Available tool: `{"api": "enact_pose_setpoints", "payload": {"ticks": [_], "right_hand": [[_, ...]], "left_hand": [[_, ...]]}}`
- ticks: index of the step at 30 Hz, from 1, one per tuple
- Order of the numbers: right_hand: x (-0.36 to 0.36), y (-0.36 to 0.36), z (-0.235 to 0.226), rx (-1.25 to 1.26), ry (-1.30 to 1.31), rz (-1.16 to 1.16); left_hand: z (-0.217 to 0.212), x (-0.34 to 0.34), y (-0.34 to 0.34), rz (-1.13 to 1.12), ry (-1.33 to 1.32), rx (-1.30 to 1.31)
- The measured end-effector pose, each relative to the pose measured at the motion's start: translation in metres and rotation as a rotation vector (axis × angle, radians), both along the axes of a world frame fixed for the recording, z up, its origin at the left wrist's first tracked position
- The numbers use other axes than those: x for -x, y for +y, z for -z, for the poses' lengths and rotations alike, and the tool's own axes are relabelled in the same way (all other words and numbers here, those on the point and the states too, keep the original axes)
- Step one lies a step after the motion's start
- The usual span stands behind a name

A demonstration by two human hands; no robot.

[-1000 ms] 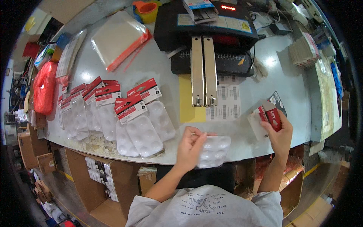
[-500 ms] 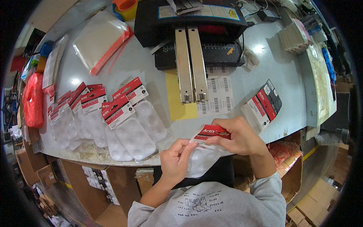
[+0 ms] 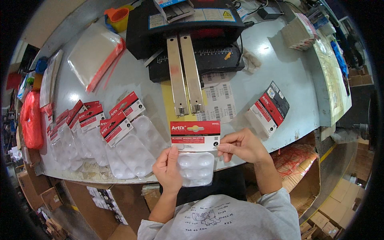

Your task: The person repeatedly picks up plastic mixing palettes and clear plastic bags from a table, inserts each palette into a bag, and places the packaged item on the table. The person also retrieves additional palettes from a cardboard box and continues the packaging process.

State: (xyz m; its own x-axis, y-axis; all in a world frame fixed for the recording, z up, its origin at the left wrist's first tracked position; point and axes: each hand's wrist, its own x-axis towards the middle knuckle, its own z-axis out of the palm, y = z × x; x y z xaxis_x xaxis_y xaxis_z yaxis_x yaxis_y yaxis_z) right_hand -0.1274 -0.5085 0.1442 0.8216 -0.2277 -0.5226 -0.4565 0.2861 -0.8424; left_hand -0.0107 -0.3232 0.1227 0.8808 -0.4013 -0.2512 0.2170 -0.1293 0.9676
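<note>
In front of my chest, at the table's near edge, is a bagged white paint palette with several round wells. A red and white header card with a hanging slot sits across the top of its clear bag and faces up. My left hand grips the bag's left side, thumb on the card's lower edge. At the card's lower right corner, my right hand pinches with thumb and fingers. Just beyond the card stand the two metal arms of a black stapling machine.
Several bagged palettes with cards lie overlapping at left. A stack of header cards is at right. Behind are clear bags, an orange cup and a pile of cards. Barcode label sheets lie under the machine.
The bagged palette has been turned flat, so its card now faces up in full. My right hand has shifted from the card's top to its lower right corner. The view has shifted slightly.
</note>
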Motion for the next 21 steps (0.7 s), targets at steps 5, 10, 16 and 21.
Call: {"api": "enact_pose_setpoints", "payload": {"ticks": [5,10,16,21], "right_hand": [[0.002,0.009,0.000,-0.050,-0.001,0.070],[0.007,0.020,-0.002,-0.073,-0.081,0.109],[-0.021,0.022,0.022,-0.222,-0.103,0.345],[-0.051,0.012,0.046,-0.187,-0.199,0.523]], "left_hand": [[-0.002,-0.003,0.003,-0.008,-0.018,-0.008],[-0.006,-0.002,0.010,0.034,-0.030,-0.006],[-0.001,-0.017,-0.008,0.062,-0.135,-0.126],[0.019,-0.046,-0.040,0.089,-0.171,-0.108]]}}
